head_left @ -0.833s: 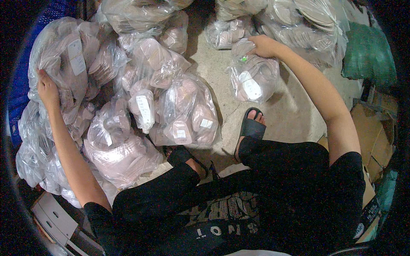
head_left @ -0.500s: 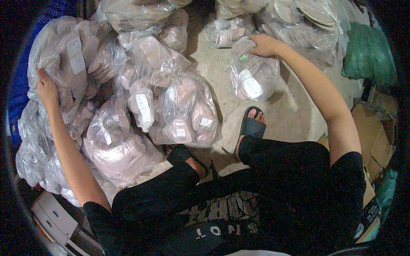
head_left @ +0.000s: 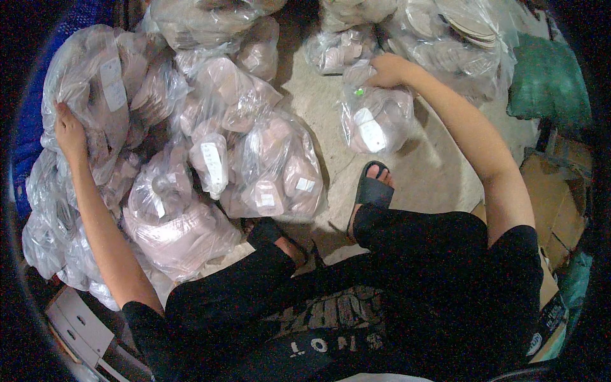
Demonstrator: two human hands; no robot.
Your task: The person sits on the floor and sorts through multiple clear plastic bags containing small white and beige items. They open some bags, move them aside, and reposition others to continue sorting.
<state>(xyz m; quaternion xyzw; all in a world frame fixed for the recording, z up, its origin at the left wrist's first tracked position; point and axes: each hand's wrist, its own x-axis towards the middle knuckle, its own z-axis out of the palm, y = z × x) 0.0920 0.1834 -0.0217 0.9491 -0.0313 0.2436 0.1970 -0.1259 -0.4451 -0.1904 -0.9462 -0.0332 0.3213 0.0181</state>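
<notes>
Both hands [head_left: 389,70] still hold plastic bags [head_left: 396,114], barely shifted since earlier.

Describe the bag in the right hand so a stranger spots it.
Find the pale floor right of the left bag pile. Beyond the right sandal, the right hand grips a small clear bag. Its bright green spot sets it apart from neighbouring bags.
</notes>
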